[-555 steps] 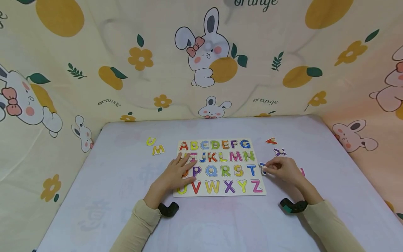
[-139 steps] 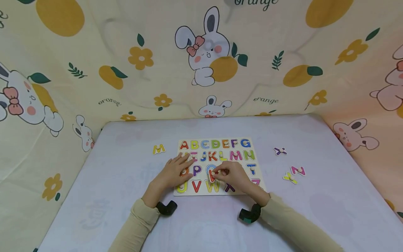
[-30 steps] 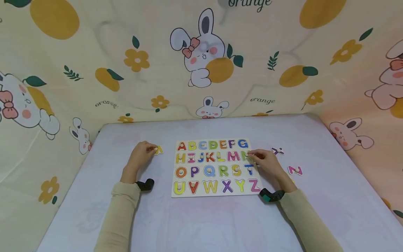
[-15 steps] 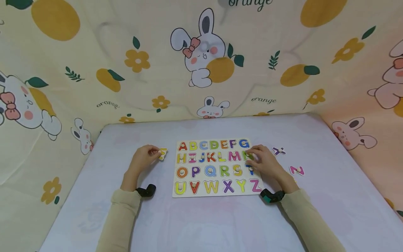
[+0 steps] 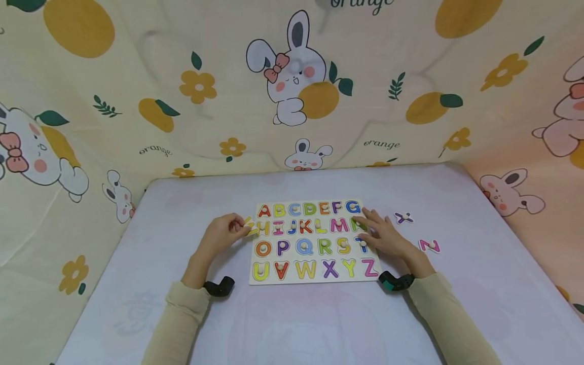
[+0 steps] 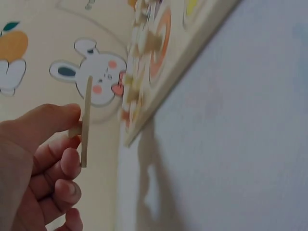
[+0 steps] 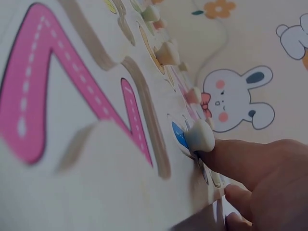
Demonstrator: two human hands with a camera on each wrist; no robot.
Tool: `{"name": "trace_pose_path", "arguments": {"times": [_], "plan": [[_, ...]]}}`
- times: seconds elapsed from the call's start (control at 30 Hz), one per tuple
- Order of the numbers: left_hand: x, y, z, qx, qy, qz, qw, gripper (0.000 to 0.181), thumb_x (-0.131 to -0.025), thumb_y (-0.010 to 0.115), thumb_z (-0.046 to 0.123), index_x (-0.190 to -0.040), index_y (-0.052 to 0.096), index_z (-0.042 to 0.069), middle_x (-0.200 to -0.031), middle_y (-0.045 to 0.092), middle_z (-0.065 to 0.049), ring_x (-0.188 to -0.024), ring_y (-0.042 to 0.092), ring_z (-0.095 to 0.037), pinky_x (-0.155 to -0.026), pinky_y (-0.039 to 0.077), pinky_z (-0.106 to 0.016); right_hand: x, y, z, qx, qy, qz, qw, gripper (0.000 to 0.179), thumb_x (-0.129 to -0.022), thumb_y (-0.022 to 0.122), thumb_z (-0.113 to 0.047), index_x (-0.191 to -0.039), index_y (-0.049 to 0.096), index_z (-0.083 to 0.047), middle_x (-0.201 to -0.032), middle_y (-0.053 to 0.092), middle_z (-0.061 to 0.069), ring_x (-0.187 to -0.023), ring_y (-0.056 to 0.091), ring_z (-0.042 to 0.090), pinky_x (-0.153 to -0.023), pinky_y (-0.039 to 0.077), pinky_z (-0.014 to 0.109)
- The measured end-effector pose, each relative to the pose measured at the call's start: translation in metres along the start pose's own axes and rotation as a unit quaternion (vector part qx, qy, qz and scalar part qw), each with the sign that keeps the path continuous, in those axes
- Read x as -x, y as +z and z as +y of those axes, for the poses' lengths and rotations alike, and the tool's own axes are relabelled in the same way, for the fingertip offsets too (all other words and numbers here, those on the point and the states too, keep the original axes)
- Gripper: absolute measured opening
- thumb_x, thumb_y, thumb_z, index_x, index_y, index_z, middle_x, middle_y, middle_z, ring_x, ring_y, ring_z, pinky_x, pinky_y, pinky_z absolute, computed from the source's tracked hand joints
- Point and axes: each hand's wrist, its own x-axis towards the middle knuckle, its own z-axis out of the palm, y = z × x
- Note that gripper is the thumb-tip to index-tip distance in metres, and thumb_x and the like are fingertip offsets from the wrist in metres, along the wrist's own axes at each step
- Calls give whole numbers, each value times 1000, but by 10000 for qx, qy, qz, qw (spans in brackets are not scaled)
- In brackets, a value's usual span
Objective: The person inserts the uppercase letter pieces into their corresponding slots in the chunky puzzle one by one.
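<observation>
My left hand [image 5: 224, 235] pinches a yellow letter piece [image 5: 249, 226], shaped like an M or W, by its knob. The left wrist view shows that piece [image 6: 86, 122] edge-on, held off the table near the board's edge. My right hand [image 5: 385, 234] rests at the right side of the alphabet puzzle board [image 5: 253, 268], fingers spread over the N and T. In the right wrist view the thumb [image 7: 250, 163] touches the knob [image 7: 201, 136] of the blue T. A red V piece [image 5: 281, 269] with a knob sits in the bottom row; the W, X, Y and Z places show no knobs.
A purple X-like piece [image 5: 404, 218] and a pink Z- or N-shaped piece [image 5: 429, 246] lie on the white table [image 5: 301, 324] right of the board. A rabbit-and-orange printed cloth [image 5: 365, 101] stands behind and at both sides.
Earlier my right hand carried the T, then the red V, which both now sit in the board. Over the last second my left hand has lifted the yellow piece and brought it rightward to the board.
</observation>
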Motion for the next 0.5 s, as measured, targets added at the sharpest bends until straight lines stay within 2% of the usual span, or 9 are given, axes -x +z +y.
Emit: {"name": "trace_pose_path", "arguments": {"times": [0.23,0.5], "plan": [[7,9,19,-58,37,-331,9994,24,-85,72,29,-88,60,8,-69,50,1,-64,43,-10,-58,32,-21,-1,2,3,-36,-3,-98,9999,56,-96,57,-28,-146,40,-10,-159,10,29,-146,-2,54,-111,-10,73],[15,19,41,-336,465,-531,9969,26,-85,72,32,-81,56,11,-64,43,5,-60,39,-8,-56,27,-19,0,1,1,236,-10,-133,9996,59,-98,52,-31,-149,34,-9,-160,10,27,-146,1,54,-112,-9,73]]}}
